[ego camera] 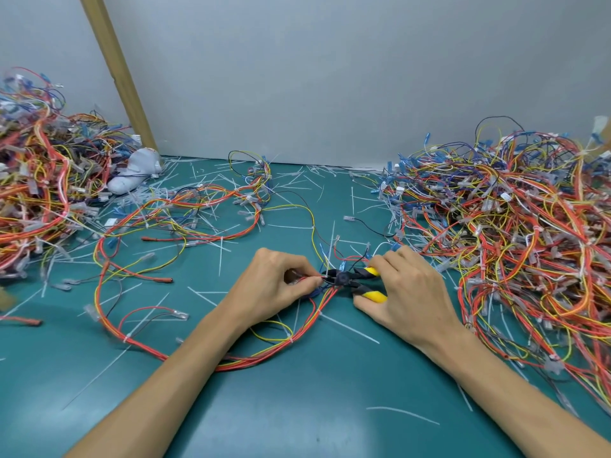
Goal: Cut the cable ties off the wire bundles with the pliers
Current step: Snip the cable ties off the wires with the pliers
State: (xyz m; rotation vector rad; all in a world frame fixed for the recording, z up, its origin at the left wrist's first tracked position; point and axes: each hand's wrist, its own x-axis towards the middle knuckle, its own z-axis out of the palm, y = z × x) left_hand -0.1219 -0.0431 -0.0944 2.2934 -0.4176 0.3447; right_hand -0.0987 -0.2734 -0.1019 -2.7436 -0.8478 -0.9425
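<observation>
A bundle of red, orange and yellow wires (284, 345) loops across the green mat in front of me, bound by small white cable ties (291, 340). My left hand (274, 289) pinches the bundle's wires between thumb and fingers near its branching end. My right hand (406, 292) grips the yellow-and-black handles of the pliers (357, 281). The black jaws of the pliers point left and sit against the wires right beside my left fingertips. Whether the jaws are around a tie is hidden by the wires.
A big tangled pile of wire bundles (515, 246) fills the right side, and another pile (43, 180) rises at the left. Cut white tie strips (350, 328) litter the mat. A white cloth glove (135, 173) lies at the back left by a leaning cardboard strip (115, 71). A grey wall stands behind.
</observation>
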